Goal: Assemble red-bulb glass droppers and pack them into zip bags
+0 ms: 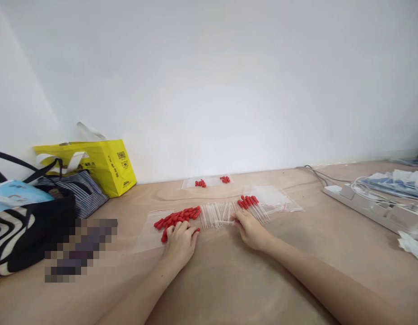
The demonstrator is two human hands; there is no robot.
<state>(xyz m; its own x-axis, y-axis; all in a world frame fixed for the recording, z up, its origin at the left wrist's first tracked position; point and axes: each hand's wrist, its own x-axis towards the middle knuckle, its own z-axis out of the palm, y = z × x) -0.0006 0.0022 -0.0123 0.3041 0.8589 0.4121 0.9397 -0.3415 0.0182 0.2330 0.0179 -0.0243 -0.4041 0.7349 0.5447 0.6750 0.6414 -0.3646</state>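
Red rubber bulbs [177, 216] lie in a pile on a clear plastic bag [144, 237] at centre left. My left hand [180, 241] rests beside them, its fingers closed on a red bulb [197, 229]. Thin clear tubes [211, 215] lie in a row between my hands. My right hand [249, 228] pinches the end of a clear tube [224, 222] lying crosswise in front of the row. Just beyond my right hand are several tubes fitted with red bulbs [251, 201], side by side.
More red-bulbed tubes lie on a bag [212, 182] near the wall. Clear bags [273, 198] lie behind the right group. A yellow bag [110, 167] and a black-and-white bag [33, 234] stand left. A power strip [364, 207], cables and blue-white packets [395, 183] are right.
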